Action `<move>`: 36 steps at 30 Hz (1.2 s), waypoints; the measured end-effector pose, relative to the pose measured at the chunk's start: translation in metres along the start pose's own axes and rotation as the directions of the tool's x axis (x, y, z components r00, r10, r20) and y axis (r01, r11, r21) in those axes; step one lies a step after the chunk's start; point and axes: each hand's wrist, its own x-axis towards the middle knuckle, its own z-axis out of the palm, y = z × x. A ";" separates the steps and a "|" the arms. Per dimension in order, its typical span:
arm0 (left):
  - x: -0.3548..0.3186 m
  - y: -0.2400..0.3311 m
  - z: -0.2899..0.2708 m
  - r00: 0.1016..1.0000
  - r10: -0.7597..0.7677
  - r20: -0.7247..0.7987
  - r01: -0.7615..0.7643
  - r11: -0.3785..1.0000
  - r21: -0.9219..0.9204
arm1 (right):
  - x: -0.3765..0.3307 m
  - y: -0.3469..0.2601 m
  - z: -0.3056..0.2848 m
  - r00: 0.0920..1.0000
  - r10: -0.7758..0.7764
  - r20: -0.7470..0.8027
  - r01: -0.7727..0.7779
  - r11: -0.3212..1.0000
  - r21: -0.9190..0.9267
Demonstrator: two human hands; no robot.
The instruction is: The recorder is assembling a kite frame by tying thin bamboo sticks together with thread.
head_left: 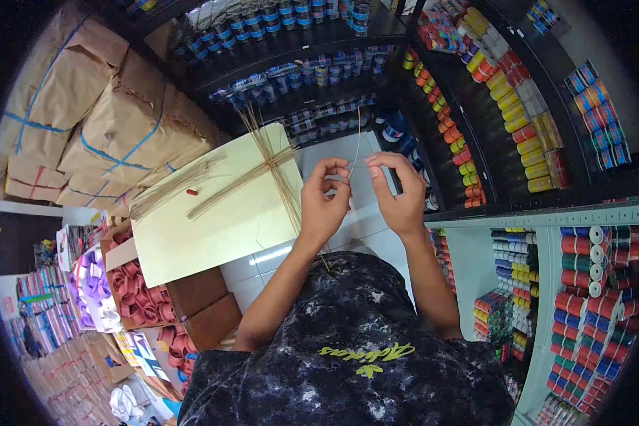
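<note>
A thin, slightly curved pale strand (358, 131) stands upright in front of me. Its lower part is pinched between the thumb and forefinger of my left hand (326, 200). My right hand (400, 193) is just to the right of it, thumb and bent fingers a little apart, with nothing visible between them. To the left, a pale yellow board or tabletop (227, 245) carries several bunches of thin tan sticks. One long bunch (238, 188) lies slantwise and meets a crossing bunch (273, 165) near the board's right edge. Another bunch (165, 195) lies at the left end, beside a small red object (192, 192).
Large paper-wrapped parcels (121, 128) tied with blue cord are stacked at left. A cardboard box (199, 298) with red rolls (138, 287) stands below the board. Dark shelves (319, 103) with packed spools are ahead; more coloured spools (522, 121) fill the right side.
</note>
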 end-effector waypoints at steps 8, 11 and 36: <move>0.004 -0.016 -0.004 0.999 0.034 -0.026 -0.032 0.997 0.077 | -0.014 0.012 -0.003 0.963 0.266 0.035 -0.255 0.869 0.424; 0.006 -0.022 -0.009 0.998 0.036 -0.045 -0.030 0.993 0.115 | -0.014 0.011 -0.013 0.961 0.268 0.070 -0.265 0.813 0.519; -0.005 0.001 -0.017 0.983 0.178 -0.040 -0.159 0.944 0.291 | -0.017 0.036 -0.031 0.958 0.231 0.171 -0.254 0.959 0.123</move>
